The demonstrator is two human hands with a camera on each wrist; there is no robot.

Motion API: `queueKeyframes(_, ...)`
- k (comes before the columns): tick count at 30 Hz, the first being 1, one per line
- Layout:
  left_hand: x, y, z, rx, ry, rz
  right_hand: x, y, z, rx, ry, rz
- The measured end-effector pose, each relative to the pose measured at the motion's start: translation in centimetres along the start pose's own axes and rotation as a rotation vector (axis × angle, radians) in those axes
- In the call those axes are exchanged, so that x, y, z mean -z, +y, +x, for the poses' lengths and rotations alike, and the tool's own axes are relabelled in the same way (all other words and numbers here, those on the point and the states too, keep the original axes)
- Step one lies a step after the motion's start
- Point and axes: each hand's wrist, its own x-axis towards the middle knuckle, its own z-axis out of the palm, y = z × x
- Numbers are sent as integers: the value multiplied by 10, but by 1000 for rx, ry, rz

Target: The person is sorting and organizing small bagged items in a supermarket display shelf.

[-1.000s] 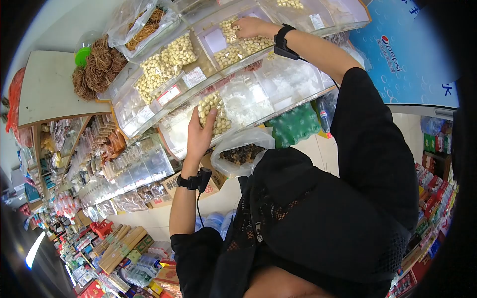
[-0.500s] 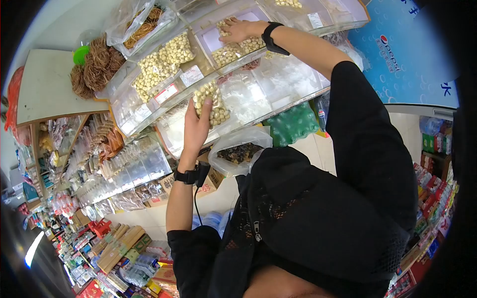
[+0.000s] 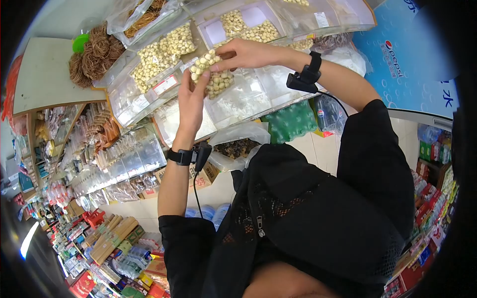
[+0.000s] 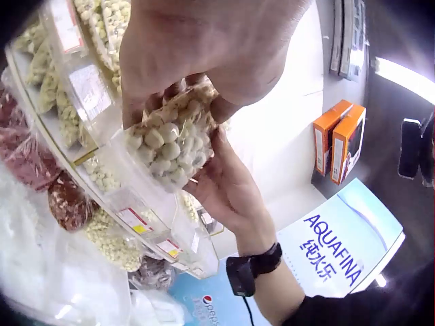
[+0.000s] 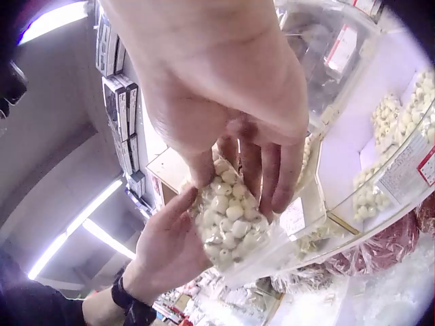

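A clear plastic bag of pale, round lotus seeds (image 3: 218, 84) is held up in front of the display bins. My left hand (image 3: 190, 107) grips it from the near left side, thumb across its front. From the right, my right hand (image 3: 253, 53) pinches the upper part of the same bag between thumb and fingers. In the left wrist view the seeds (image 4: 166, 146) show through the film between both hands. The right wrist view has the bag (image 5: 231, 221) below the right hand's fingers, with the left hand (image 5: 170, 238) at its side.
Behind the hands, a clear-fronted bin (image 3: 215, 31) holds more bagged lotus seeds (image 3: 261, 33), and the one to its left holds others (image 3: 159, 57). A lower bin row (image 3: 243, 99) runs below. An open sack of dark dried goods (image 3: 236, 148) and green bottles (image 3: 290, 123) stand beneath.
My right hand has left the bags in the upper bin and come left and down to the bag in my left hand, taking hold of its top. The left hand has risen slightly.
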Motion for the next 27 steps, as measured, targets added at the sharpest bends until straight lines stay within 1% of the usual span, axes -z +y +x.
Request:
queueKeyframes(1,-1,-1,1,-36,14,-1,0,0,-3,-1,1,2)
queueKeyframes(3,0,1,4,-40,13,-12,-1,0,-9,-8,85,43)
queueKeyframes(4,2,2,6,-46,13,-25,-1,-2,-12,-9,85,46)
queueKeyframes(6,2,2,9,-39,36,27,-2,-5,-17,37,161,48)
queueKeyframes(8,-4,8,8,-91,110,34,0,-5,-19,16,174,13)
queueKeyframes(10,-7,15,8,-96,132,50,1,-2,-20,-5,194,-22)
queueKeyframes(11,-8,17,8,-103,160,61,1,0,-21,-10,182,34)
queueKeyframes(12,-8,16,9,-101,149,65,0,3,-22,-16,172,90)
queueKeyframes(14,-7,16,13,-110,223,104,0,9,-25,-15,169,143)
queueKeyframes(15,-11,14,14,-152,268,79,-1,12,-27,-10,154,192)
queueKeyframes(16,-12,12,16,-153,258,79,-3,15,-28,-14,164,192)
queueKeyframes(18,-12,5,20,-148,296,38,-11,18,-31,-93,204,229)
queueKeyframes(19,-11,8,21,-103,273,22,-20,19,-34,-194,229,50)
queueKeyframes(20,-11,8,24,-105,266,21,-21,19,-36,-196,235,48)
queueKeyframes(22,-10,5,30,-58,239,-62,-22,19,-39,-153,71,452)
queueKeyframes(23,-8,0,33,-66,192,-119,-19,20,-38,-133,83,514)
queueKeyframes(24,-5,-3,33,-69,191,-117,-13,26,-33,-129,85,513)
queueKeyframes(25,-1,-6,33,-83,193,-110,-4,34,-26,-233,173,528)
queueKeyframes(27,3,-10,30,-100,197,-102,11,25,-18,-473,336,513)
